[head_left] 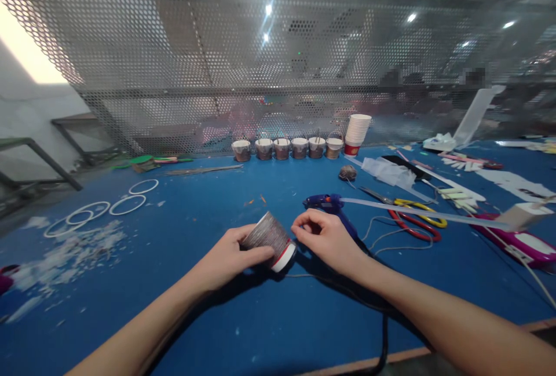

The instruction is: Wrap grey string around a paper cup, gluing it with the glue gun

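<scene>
My left hand (pixel 232 257) is wrapped round a paper cup (pixel 267 238) wound with grey-brown string. The cup lies tilted in the grip, its red-and-white end turned toward the lower right. Just right of that end, my right hand (pixel 325 240) has thumb and fingertips pressed together; whatever is between them is too small to make out. A thin strand of string (pixel 302 276) runs over the blue table below the cup. Behind the right hand lies a blue glue gun (pixel 324 202). A small ball of string (pixel 347 172) sits farther back.
Several string-wrapped cups with handles (pixel 299 149) stand in a row at the back, beside a stack of paper cups (pixel 358 130). Scissors (pixel 417 216) with red and yellow handles lie right. White rings (pixel 127 205) and scraps (pixel 87 254) are left. A perforated metal screen (pixel 174 75) borders the table.
</scene>
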A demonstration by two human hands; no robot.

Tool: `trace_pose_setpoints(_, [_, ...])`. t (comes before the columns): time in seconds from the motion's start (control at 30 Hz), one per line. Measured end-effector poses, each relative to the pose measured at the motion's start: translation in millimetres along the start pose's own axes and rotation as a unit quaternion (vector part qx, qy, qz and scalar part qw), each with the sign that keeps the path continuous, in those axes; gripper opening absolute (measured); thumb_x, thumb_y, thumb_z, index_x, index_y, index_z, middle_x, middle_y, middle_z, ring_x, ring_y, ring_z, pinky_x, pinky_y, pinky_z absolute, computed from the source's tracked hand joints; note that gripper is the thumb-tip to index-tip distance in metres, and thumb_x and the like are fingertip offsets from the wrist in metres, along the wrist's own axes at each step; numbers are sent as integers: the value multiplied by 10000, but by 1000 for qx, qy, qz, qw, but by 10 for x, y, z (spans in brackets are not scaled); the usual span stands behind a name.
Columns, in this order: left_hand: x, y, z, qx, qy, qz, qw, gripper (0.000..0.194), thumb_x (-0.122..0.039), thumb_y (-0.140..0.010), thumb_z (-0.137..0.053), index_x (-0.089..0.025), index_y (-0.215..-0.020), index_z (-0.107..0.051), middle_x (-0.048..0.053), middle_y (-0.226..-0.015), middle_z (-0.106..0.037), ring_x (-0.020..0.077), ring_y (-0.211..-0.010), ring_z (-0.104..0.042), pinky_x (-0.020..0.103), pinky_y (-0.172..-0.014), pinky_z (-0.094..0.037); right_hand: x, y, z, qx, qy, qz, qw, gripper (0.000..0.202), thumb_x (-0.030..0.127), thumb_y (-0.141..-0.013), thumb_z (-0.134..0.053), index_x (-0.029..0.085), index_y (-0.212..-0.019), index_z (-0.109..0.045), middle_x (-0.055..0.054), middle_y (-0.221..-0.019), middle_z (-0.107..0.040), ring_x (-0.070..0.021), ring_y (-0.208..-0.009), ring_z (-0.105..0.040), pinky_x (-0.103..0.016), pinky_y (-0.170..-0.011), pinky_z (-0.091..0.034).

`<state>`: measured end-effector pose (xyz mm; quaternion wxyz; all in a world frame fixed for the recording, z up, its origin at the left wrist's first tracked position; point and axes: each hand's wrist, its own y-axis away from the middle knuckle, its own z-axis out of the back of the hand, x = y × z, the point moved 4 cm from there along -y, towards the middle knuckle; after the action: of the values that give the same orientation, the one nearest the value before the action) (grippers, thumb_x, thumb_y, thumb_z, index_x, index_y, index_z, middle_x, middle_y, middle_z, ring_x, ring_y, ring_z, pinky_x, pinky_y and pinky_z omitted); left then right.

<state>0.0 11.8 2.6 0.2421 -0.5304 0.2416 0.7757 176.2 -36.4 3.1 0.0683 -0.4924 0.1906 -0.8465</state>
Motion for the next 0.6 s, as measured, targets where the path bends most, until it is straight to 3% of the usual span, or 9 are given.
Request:
trace_pose_setpoints(0.1, [41, -20, 30, -1, 49, -14, 999, 357, -444, -753, -619, -129, -904, -694, 78, -823, -690, 186, -731, -592, 292, -688, -460, -15, 4, -15, 41, -101, -42, 993, 163, 312, -838, -559, 174, -816, -644, -4, -731, -614, -126, -674, -552, -252, -634, -444])
trace_pose_setpoints(0.17, [58, -27, 49, -11, 53, -22, 998, 361, -470, -775, -601, -136, -881, -688, 75, -814, -683, 183, -725, -585, 297, -691, -460, -6, 36, -68, 90, -175, -70, 978, 227, 354, -818, -600, 180, -962, -620, -40, -912, -653, -148, -791, -601, -282, -715, -488])
trace_pose_setpoints(0.3, [17, -23, 76, -49, 20, -66, 996, 307, -442, -795, -589, -163, -869, -694, 72, -888, -677, 206, -838, -603, 323, -776, -481, 17, 116, -201, 155, -230, -108, 955, 539, 252, -689, -742, 207, -1171, -504, -95, -1216, -591, -178, -927, -626, -333, -801, -523])
trace_pose_setpoints(0.43, [-68, -7, 99, -118, -66, -125, 983, 254, -398, -810, -561, -194, -837, -710, 88, -1117, -637, 238, -1027, -583, 345, -878, -481, -2, 126, -226, 98, -131, -68, 984, 515, 181, -713, -703, 190, -1179, -483, -89, -1124, -629, -184, -903, -625, -373, -837, -512])
trace_pose_setpoints(0.53, [-85, 22, 115, -204, -159, -147, 955, 252, -399, -792, -579, -209, -901, -702, 99, -1117, -639, 262, -1081, -550, 368, -861, -496, -21, 120, -199, 42, -48, -25, 998, 495, 216, -736, -703, 185, -1180, -486, -101, -1153, -612, -216, -986, -607, -411, -890, -484])
trace_pose_setpoints(0.6, [-83, 51, 85, -225, -187, -170, 941, 289, -379, -797, -572, -211, -1011, -671, 103, -1130, -637, 262, -1102, -541, 382, -869, -499, -19, 124, -190, 26, -20, -4, 999, 478, 234, -752, -699, 187, -1178, -487, -104, -1174, -602, -228, -1039, -591, -419, -916, -468])
